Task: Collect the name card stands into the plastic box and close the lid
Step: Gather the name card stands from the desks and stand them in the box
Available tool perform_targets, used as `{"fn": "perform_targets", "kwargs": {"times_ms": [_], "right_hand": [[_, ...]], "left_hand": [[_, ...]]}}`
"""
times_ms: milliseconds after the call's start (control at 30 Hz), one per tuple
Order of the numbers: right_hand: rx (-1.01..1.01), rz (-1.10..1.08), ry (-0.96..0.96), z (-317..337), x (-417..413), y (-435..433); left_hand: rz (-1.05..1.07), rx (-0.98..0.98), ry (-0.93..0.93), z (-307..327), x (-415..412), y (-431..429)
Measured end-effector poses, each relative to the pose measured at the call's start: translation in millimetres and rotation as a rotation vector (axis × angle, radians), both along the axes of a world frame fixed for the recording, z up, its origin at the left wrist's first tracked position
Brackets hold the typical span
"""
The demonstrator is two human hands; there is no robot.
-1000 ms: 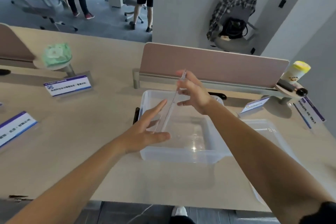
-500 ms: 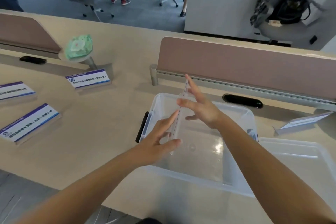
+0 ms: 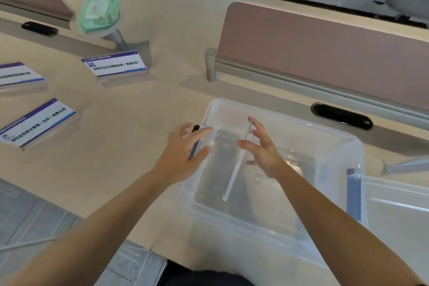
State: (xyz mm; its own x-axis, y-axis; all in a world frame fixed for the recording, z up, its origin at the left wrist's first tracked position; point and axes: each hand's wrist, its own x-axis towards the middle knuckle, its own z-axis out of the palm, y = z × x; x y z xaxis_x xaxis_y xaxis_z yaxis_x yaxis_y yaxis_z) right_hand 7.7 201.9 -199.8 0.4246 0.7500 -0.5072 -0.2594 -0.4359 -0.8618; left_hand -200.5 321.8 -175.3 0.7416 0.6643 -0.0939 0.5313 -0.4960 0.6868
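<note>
A clear plastic box [image 3: 281, 121] stands open on the beige table, in front of me. Inside it a clear name card stand [image 3: 234, 169] rests on its edge, tilted and seen end-on. My right hand [image 3: 263, 154] holds its upper end lightly, thumb on the left and spread fingers on the right. My left hand [image 3: 183, 146] hovers open over the box's left rim, apart from the stand. Printed name card stands [image 3: 115, 65] [image 3: 38, 123] [image 3: 18, 75] sit on the table to the left. Another stand [image 3: 406, 165] lies right of the box.
The box's clear lid [image 3: 399, 204] lies at the right beside a blue latch [image 3: 354, 193]. A pink desk partition [image 3: 325, 53] runs behind the box, with a black cable slot [image 3: 341, 116]. A green pack [image 3: 99, 10] sits on a small post. The table's front edge is near me.
The clear stand has come down from above the box into it. My left hand has drawn away from it to the left rim. The view has tilted downward.
</note>
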Motion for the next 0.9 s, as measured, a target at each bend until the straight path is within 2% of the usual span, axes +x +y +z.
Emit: {"fn": "perform_targets", "kwargs": {"times_ms": [200, 467, 633, 767, 900], "right_hand": [[-0.052, 0.044, -0.069, -36.0, -21.9, 12.7], [-0.069, 0.158, -0.193, -41.6, -22.2, 13.5], [-0.159, 0.105, -0.127, -38.9, -27.2, 3.9], [-0.314, 0.085, 0.094, -43.4, -35.4, -16.2], [-0.320, 0.148, 0.249, -48.6, -35.9, -24.2]], "left_hand": [[0.108, -0.251, -0.091, -24.2, 5.6, -0.6], [0.072, -0.235, -0.082, -28.6, 5.1, 2.8], [0.077, -0.227, -0.084, -27.1, 5.7, 3.0], [0.078, -0.220, -0.103, -26.1, 5.4, 1.7], [0.076, -0.214, -0.125, -24.1, 6.8, 1.4]]}}
